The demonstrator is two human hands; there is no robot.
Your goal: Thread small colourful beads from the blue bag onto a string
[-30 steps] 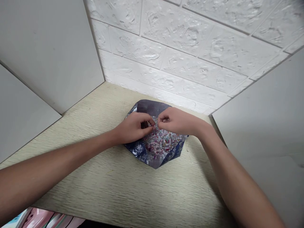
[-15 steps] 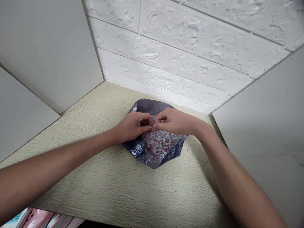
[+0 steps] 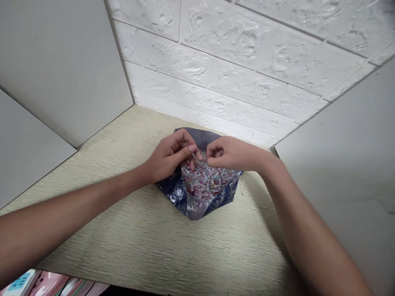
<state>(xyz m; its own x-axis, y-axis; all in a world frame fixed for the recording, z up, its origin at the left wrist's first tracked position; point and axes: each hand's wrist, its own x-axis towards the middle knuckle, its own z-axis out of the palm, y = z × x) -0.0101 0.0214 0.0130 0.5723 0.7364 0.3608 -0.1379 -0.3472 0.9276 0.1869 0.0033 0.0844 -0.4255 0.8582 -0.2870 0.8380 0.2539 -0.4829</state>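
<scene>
A heap of small pink, white and clear beads (image 3: 205, 183) lies on a folded dark blue sheet with a silvery rose print (image 3: 170, 189), perhaps paper or fabric. My left hand (image 3: 171, 156) hovers over the heap's left side, its fingers spread and its fingertips near the beads. My right hand (image 3: 228, 154) rests at the far right edge of the heap, fingers curled inward. Those curled fingers hide whatever may lie in the palm. The two hands stand slightly apart.
The sheet lies on a pale wood-grain table (image 3: 123, 230), backed by a white brick-textured wall (image 3: 216, 78). Smooth white panels (image 3: 61, 61) rise on the left and another (image 3: 339, 164) on the right. Pink items (image 3: 46, 283) show below the near table edge.
My left hand has lifted and its fingers have spread, so its fingertips no longer meet my right hand's. The view has shifted slightly.
</scene>
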